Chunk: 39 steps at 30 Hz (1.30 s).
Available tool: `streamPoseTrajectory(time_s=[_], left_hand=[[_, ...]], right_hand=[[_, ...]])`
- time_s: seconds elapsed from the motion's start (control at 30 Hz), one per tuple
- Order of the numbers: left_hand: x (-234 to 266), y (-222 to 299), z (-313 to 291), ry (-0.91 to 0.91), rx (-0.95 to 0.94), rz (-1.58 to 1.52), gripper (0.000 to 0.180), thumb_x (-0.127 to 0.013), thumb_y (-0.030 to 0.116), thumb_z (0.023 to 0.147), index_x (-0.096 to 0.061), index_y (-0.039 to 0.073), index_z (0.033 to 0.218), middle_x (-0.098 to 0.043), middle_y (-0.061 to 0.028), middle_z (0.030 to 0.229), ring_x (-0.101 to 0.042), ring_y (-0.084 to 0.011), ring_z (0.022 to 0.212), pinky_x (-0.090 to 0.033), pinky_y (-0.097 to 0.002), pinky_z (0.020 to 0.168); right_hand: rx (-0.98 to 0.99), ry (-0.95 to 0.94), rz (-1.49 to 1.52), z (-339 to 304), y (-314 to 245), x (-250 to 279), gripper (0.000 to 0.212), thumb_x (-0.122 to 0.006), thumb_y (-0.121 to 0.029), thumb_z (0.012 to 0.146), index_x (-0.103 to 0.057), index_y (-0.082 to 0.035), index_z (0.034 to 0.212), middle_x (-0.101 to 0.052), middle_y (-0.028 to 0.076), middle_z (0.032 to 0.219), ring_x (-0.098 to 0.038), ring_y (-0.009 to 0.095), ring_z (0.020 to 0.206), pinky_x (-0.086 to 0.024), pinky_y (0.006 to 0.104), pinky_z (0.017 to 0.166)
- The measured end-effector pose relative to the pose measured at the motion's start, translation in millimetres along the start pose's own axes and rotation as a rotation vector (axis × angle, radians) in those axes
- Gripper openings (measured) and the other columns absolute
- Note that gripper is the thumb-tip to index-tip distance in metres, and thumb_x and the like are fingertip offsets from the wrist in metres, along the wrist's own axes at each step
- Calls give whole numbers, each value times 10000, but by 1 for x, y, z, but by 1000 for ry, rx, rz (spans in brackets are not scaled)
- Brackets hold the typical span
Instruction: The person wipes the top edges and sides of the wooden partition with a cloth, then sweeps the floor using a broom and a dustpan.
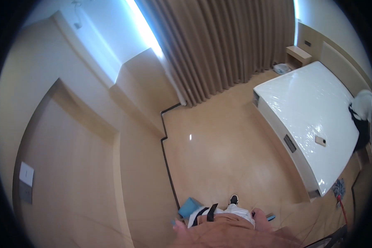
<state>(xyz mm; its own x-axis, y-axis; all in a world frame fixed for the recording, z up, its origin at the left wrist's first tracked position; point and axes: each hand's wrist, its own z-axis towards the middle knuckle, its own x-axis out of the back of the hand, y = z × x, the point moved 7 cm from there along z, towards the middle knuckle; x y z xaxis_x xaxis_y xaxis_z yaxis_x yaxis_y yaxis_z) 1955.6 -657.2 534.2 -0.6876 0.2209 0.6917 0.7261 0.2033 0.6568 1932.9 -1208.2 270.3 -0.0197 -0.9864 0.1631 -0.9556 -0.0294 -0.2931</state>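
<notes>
Hands low at the near edge: left hand (178, 226) and right hand (259, 215) beside a white garment (231, 211); whether they grip it, I cannot tell.

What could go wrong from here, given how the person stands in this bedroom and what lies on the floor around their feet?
1. The blue box sits on the floor right beside the person's shoe; a step to the left could catch it.
2. The mop lies on the floor by the corner of the plastic-wrapped mattress, a likely trip point when walking that way.
3. The small flat device rests loose on the slick wrap and could slide off if the mattress is shifted.
</notes>
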Motion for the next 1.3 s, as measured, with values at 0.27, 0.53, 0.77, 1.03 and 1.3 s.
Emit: streamPoseTrajectory(time_s=[0.27,0.53,0.77,1.03,1.3], left_hand=[[-25,30,-11,-88,128,-169,399,-696,337,812,-596,-19,662,-557,-117,540,-535,-225,462,-429,-381,460],[-90,73,-23,-144,140,-212,355,-697,300,822,-534,44,638,-504,-62,519,-458,-181,408,-356,-359,404],[-189,95,8,-88,141,-276,350,-687,313,827,-559,26,672,-533,-69,559,-491,-176,454,-371,-360,431],[-301,191,19,-129,188,49,416,-704,276,796,-661,-126,893,-677,-220,826,-652,-312,746,-493,-443,675],[-368,221,64,-40,231,-246,371,-716,293,777,-665,-74,802,-650,-184,676,-627,-293,603,-497,-425,577]], right_hand=[[-216,-8,904,-58,-57,35,315,-454,-136,872,-408,-69,568,-450,77,516,-442,204,402,-375,284,349],[-301,21,882,-21,-53,47,308,-444,-127,868,-405,-66,569,-427,99,526,-450,225,412,-387,353,368],[-99,-28,526,-22,-122,46,258,-481,-109,844,-428,-41,601,-438,110,544,-469,233,446,-397,387,402],[13,44,276,-8,-284,55,197,-495,-89,831,-463,-23,648,-480,119,577,-505,235,497,-427,391,447],[217,-87,199,53,-506,35,138,-508,-69,818,-499,-6,695,-522,127,611,-541,236,548,-457,394,492]])
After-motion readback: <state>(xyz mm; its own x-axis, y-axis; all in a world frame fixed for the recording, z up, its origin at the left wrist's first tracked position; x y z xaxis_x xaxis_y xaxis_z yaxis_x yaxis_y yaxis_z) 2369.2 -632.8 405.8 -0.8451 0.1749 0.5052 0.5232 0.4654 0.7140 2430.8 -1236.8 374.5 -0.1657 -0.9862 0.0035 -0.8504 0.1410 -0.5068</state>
